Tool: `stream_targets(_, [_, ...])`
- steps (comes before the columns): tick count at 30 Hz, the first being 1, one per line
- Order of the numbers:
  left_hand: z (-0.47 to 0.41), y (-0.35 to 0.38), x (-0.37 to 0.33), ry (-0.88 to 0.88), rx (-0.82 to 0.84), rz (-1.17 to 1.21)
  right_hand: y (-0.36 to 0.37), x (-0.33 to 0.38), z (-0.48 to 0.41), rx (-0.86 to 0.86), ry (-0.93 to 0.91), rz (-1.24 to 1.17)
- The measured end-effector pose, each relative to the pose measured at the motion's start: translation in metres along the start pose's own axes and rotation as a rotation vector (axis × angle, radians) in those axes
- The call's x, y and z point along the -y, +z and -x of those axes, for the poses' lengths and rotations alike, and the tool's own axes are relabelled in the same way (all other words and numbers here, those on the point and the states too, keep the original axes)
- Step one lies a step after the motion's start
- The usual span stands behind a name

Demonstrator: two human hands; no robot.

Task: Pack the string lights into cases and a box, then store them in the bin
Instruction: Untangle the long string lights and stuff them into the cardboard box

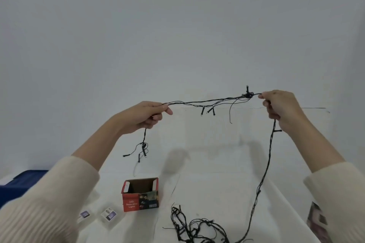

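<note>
Grey wall (pixel 177 25), plain, behind open red box (pixel 140 198); white table (pixel 217 183) beneath it. Blue bin (pixel 19 185) far left of box. Black string lights (pixel 197 102) stretched above box, remainder heaped to its right; strand pinched in curled fingers of left hand (pixel 146 114) and right hand (pixel 280 108). Small cases (pixel 109 214) just left of box.

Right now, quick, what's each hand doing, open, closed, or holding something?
Left hand: closed, pinching the black string lights at one end of the stretched section.
Right hand: closed, gripping the same string lights at the other end.
</note>
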State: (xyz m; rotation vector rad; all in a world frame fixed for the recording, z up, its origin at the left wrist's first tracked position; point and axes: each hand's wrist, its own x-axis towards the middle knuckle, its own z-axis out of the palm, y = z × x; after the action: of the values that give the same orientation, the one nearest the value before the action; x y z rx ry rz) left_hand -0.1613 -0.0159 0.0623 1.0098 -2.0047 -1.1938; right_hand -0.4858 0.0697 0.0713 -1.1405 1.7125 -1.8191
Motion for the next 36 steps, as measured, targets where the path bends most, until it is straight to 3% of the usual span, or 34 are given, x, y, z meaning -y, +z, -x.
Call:
stream_targets(3, [0.001, 0.002, 0.000, 0.002, -0.013, -0.089, -0.001, -0.024, 0.000, 0.012, 0.025, 0.258])
stream_targets(5, [0.002, 0.012, 0.000, 0.012, 0.003, -0.204, -0.003, -0.048, 0.000, 0.078, 0.022, 0.641])
stream_targets(7, [0.001, 0.032, -0.002, 0.042, 0.047, -0.355, -0.001, -0.066, 0.011, 0.257, 0.044, 1.129])
stream_targets(8, [0.000, 0.046, -0.002, 0.066, 0.090, -0.425, 0.001, -0.072, 0.019, 0.359, 0.031, 1.261])
stream_targets(10, [-0.002, 0.080, 0.000, 0.120, 0.204, -0.527, 0.007, -0.076, 0.044, 0.591, -0.019, 1.118])
stream_targets(12, [-0.004, 0.113, 0.006, 0.161, 0.317, -0.601, 0.015, -0.070, 0.078, 0.846, 0.041, 0.578])
stream_targets(14, [-0.007, 0.137, 0.017, 0.178, 0.404, -0.632, 0.024, -0.077, 0.102, 0.972, 0.096, 0.202])
stream_targets(16, [-0.008, 0.148, 0.029, 0.153, 0.439, -0.593, 0.030, -0.097, 0.112, 0.922, 0.159, 0.159])
stream_targets(19, [-0.007, 0.146, 0.053, 0.063, 0.423, -0.501, 0.027, -0.125, 0.115, 0.797, 0.241, 0.335])
stream_targets(22, [-0.004, 0.135, 0.086, -0.020, 0.433, -0.400, 0.014, -0.141, 0.116, 0.802, 0.352, 0.121])
stream_targets(28, [0.008, 0.135, 0.177, -0.062, 0.023, -0.495, -0.001, -0.157, 0.102, 0.567, 0.440, -0.043])
stream_targets(30, [0.015, 0.145, 0.198, -0.070, 0.144, -0.587, 0.000, -0.159, 0.098, 0.560, 0.466, -0.070])
stream_targets(33, [0.021, 0.159, 0.220, -0.032, 0.435, -0.932, 0.005, -0.164, 0.095, 0.569, 0.497, -0.079])
stream_targets(36, [0.014, 0.159, 0.215, -0.013, 0.392, -1.087, 0.010, -0.166, 0.093, 0.582, 0.495, -0.109])
